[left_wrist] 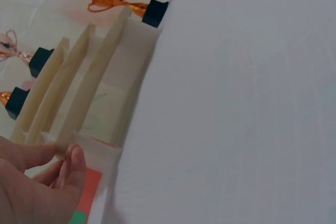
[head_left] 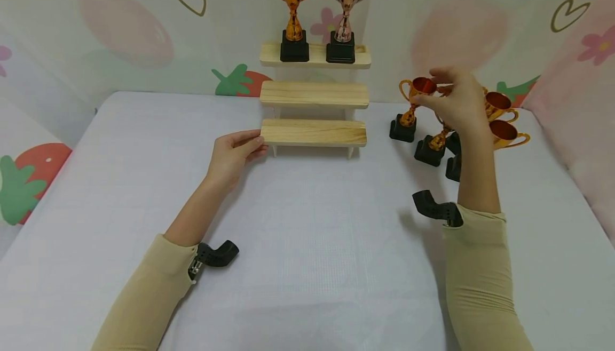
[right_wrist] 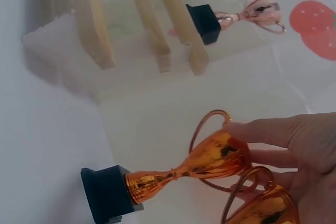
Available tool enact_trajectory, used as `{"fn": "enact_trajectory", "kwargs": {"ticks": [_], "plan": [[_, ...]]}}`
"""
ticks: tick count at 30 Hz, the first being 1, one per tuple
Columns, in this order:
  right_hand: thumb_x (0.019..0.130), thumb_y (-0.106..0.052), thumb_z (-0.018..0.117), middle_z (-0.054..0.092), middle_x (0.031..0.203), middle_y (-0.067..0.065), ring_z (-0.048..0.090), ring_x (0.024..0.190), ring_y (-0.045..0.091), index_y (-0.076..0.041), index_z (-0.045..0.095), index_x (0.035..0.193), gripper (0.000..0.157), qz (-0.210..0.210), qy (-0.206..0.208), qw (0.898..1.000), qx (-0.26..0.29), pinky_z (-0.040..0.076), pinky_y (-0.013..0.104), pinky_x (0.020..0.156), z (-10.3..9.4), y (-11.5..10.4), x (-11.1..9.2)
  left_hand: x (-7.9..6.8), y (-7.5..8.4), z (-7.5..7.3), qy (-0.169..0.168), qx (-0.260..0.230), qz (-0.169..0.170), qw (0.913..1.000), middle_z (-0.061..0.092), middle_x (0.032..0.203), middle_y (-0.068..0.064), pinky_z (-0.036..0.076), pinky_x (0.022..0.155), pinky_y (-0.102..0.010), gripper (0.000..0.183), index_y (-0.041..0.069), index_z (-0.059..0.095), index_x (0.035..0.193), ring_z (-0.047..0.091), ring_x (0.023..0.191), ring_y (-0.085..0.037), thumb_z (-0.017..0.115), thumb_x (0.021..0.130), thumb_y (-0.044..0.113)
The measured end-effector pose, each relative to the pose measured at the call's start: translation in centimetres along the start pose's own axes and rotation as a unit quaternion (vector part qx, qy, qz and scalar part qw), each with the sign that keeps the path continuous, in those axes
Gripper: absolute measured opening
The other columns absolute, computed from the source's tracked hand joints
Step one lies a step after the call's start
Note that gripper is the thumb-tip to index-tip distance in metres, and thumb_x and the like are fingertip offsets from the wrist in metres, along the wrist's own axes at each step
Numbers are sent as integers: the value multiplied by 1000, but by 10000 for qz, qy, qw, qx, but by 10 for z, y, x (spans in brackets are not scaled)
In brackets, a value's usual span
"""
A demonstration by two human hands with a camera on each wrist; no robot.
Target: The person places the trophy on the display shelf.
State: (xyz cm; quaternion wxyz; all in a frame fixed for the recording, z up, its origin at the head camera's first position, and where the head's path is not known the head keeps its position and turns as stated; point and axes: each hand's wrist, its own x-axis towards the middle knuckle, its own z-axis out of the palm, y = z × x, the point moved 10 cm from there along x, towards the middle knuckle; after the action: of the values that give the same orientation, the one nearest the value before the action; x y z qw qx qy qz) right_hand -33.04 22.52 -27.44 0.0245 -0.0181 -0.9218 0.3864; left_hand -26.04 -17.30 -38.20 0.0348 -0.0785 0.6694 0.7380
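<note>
My left hand (head_left: 229,156) pinches the left end of the lowest step of a three-step wooden display stand (head_left: 313,133), thumb and fingers at its edge in the left wrist view. Over on the right, my right hand (head_left: 458,100) grips a copper-orange trophy (right_wrist: 215,156) by its cup, thumb on the near side and fingers behind. This trophy has two looped handles and a black square base (head_left: 402,128). Close beside it stands another orange trophy (head_left: 438,142), its cup partly hidden by the hand. On the top step are a gold-orange trophy (head_left: 294,15) and a rose-pink trophy (head_left: 344,20).
More orange trophies (head_left: 504,133) cluster behind my right forearm, partly covered by it. The stand and these trophies are on a white-covered table (head_left: 307,244). Behind the stand hangs a pale backdrop (head_left: 230,25) with fruit, hearts and flowers.
</note>
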Motion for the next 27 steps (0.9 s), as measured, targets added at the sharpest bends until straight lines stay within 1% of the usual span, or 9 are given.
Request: {"fn": "enact_trajectory", "kwargs": {"ticks": [2, 4, 9, 11, 18, 24, 27], "plan": [[99, -30, 77, 50, 158, 20, 48, 140, 40, -8, 46, 159, 71, 23, 41, 10000, -60, 53, 41, 100, 2, -1, 0, 0, 0, 0, 2, 10, 9, 10000, 67, 99, 1, 62, 85, -14, 41, -21, 51, 142, 71, 82, -3, 59, 106, -3], [100, -30, 76, 50, 157, 20, 48, 139, 40, -8, 47, 159, 70, 28, 79, 9999, -141, 53, 42, 100, 4, -1, 0, 0, 0, 0, 1, 20, 16, 10000, 67, 99, 1, 62, 85, -14, 41, -21, 52, 142, 71, 82, -3, 59, 106, -3], [101, -29, 74, 51, 156, 22, 48, 138, 42, -4, 47, 158, 68, -30, 148, 9995, -282, 50, 51, 109, 5, -2, 0, 0, 0, 0, -5, 28, 37, 10000, 68, 98, 2, 62, 85, -14, 41, -21, 52, 142, 71, 82, -3, 59, 106, -2], [101, -29, 74, 51, 156, 23, 49, 137, 43, -3, 47, 158, 68, -45, 163, 9993, -321, 50, 53, 110, 6, -1, 0, 1, 0, -1, -7, 17, 49, 10000, 68, 96, 3, 62, 85, -14, 41, -21, 51, 142, 71, 82, -3, 59, 106, -3], [102, -34, 72, 55, 150, 25, 52, 131, 43, 1, 49, 154, 67, -14, 265, 9987, -435, 52, 47, 102, 6, 0, 1, 1, -1, -1, 6, -4, 53, 10000, 68, 94, 4, 62, 84, -14, 41, -21, 51, 142, 71, 81, -3, 59, 106, -3], [102, -34, 72, 57, 146, 26, 53, 130, 42, 2, 52, 152, 65, 2, 318, 9985, -437, 52, 46, 100, 5, 0, 1, 1, -1, -1, 29, 16, 41, 10000, 68, 95, 3, 62, 84, -14, 41, -21, 51, 142, 71, 81, -3, 59, 106, -3], [102, -34, 72, 58, 146, 25, 54, 129, 40, 1, 52, 152, 64, -14, 330, 9988, -367, 53, 38, 96, 5, -2, 0, 1, -1, -1, 33, 20, 33, 10000, 68, 96, 3, 62, 84, -14, 41, -21, 52, 142, 71, 82, -3, 59, 106, -3]]}}
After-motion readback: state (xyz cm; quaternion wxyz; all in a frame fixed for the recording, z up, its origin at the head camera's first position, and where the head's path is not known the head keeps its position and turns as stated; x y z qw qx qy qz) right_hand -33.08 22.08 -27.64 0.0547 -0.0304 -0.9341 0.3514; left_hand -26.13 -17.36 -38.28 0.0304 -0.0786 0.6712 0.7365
